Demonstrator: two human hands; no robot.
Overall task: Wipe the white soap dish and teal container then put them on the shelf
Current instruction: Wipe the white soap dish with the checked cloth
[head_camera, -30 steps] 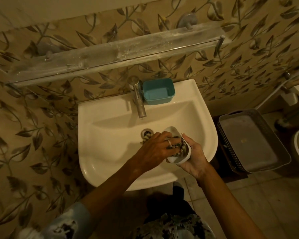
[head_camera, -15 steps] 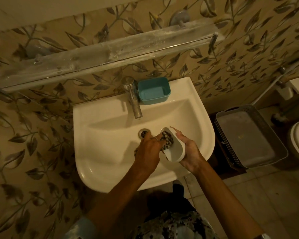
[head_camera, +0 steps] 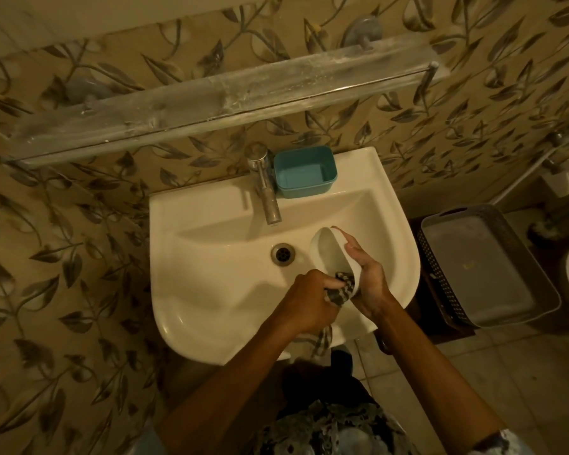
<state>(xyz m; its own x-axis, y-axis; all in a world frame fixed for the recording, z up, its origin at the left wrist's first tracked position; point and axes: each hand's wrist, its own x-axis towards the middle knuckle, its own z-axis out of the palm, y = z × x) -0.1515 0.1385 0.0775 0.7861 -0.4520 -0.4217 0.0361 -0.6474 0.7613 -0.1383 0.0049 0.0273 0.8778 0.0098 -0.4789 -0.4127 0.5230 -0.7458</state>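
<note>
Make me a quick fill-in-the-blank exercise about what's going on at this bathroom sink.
1. The right hand holds the white ____ over the sink.
2. The left hand presses a checked ____ into it.
3. The teal container stands on the sink's rim beside the ____.
Missing words: soap dish; cloth; tap.

The person wears a top (head_camera: 335,428) in a mottled print of black, grey and pale blue. The right sleeve (head_camera: 506,443) is pale blue with dark blotches. The left sleeve (head_camera: 145,446) shows only as a pale bluish blur. The left forearm (head_camera: 243,372) and right forearm (head_camera: 424,372) are bare down to the left grip (head_camera: 309,300) and right grip (head_camera: 370,277).
</note>
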